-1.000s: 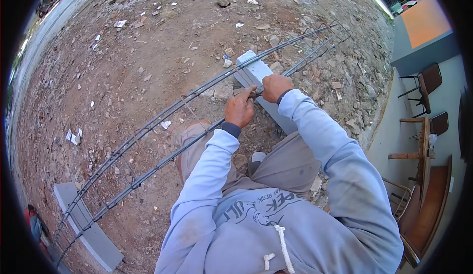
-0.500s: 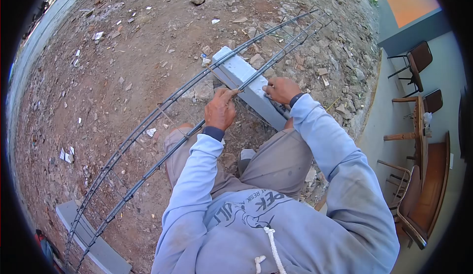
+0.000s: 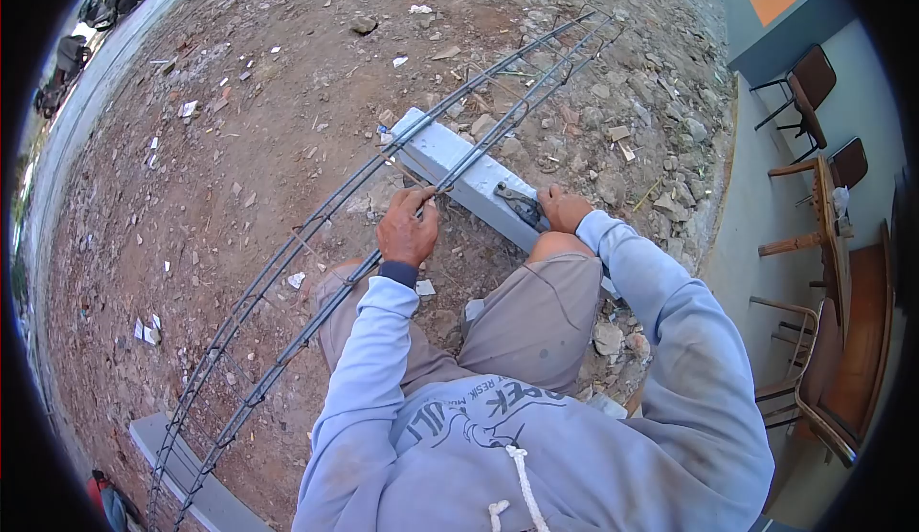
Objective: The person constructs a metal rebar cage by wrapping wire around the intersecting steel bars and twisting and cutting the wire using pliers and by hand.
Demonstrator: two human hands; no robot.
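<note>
Head view: the left hand (image 3: 408, 229) is reaching forward, gripping the rebar cage (image 3: 469, 160), which is lying across the far end of the pale beam (image 3: 438, 148) — the right hand (image 3: 565, 210) is curling at a dark metal tool (image 3: 517, 200), its grip impossible to tell.

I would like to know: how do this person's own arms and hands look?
The left sleeve and right sleeve are long, loose and pale blue-grey, with brownish smudges. A dark cuff shows at the left wrist. The left hand and right hand wear no gloves.
</note>
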